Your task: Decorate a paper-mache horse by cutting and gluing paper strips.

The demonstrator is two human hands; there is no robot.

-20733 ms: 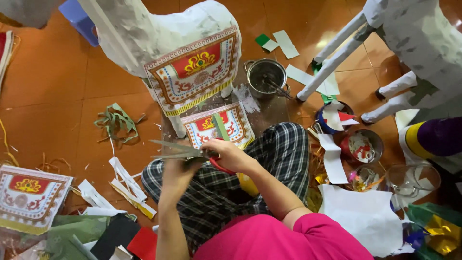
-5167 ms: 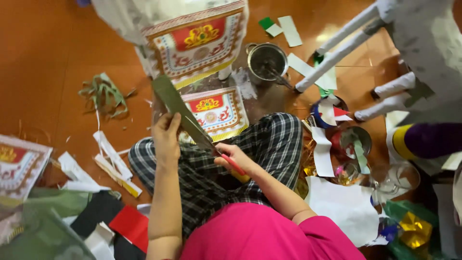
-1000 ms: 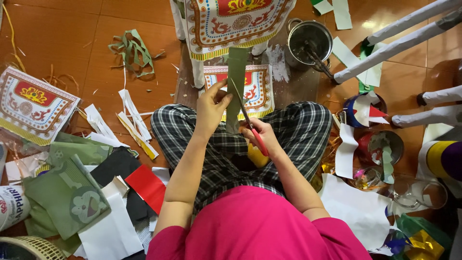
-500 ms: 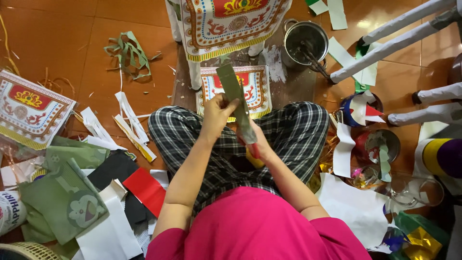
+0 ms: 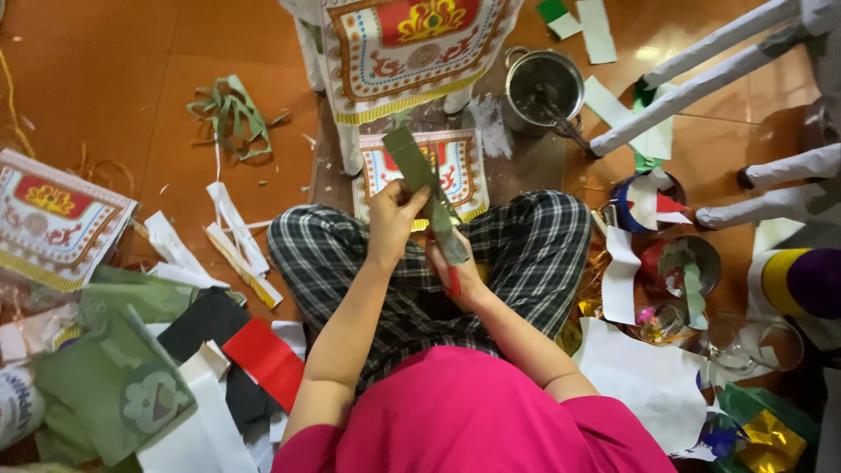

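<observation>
orange floor tiles lie littered with paper scraps. above the lap, the left hand pinches a green paper strip, likely light and floppy, best held near its cut. the right hand grips red-handled scissors.

The left hand holds a green paper strip; the right hand grips red-handled scissors.

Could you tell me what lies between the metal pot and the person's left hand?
In the head view, the printed red-and-white paper panel lies between pot and left hand.
</observation>
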